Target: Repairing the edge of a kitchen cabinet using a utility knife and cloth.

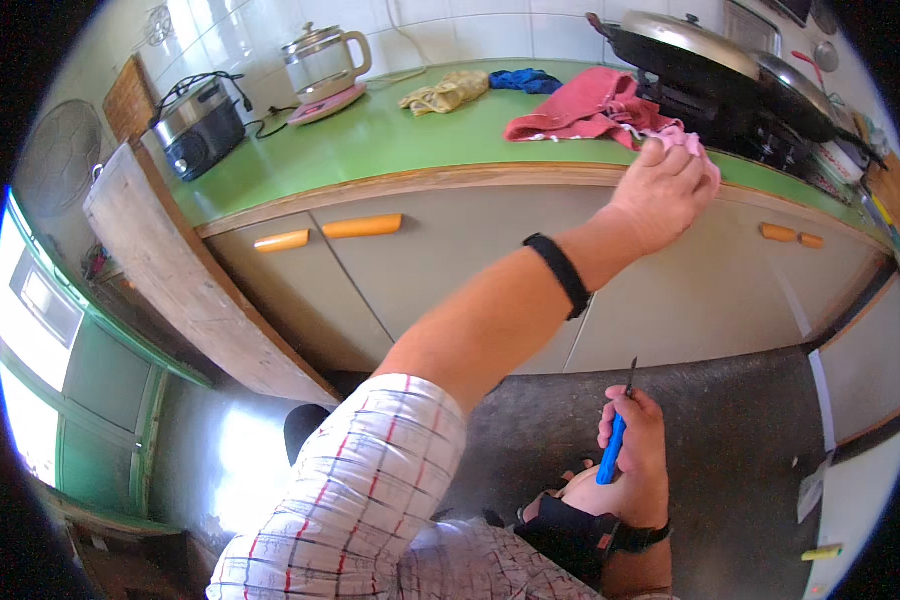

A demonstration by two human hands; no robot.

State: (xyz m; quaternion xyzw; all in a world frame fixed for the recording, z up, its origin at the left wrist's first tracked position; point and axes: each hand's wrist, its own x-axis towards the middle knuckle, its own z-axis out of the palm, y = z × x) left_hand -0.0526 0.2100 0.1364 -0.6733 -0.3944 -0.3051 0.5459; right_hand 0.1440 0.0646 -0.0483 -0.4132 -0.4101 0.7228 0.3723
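My left hand (662, 195) reaches across to the counter's front edge, its fingers closed round a pale pink cloth (694, 145). That cloth lies against a larger red cloth (590, 108) on the green counter. Lower down, over the floor, my right hand (638, 430) grips a blue utility knife (613, 450). Its thin dark blade points up and away from me, clear of the counter. Left of the red cloth lie a crumpled blue cloth (523, 82) and a yellowish cloth (448, 93).
A wok with a lid (685, 48) and a second lidded pan sit on the stove at the right. Further left are a glass kettle (320, 65) and a black-and-silver appliance (198, 128) with its cord. A wooden board (195, 270) leans at the counter's left end.
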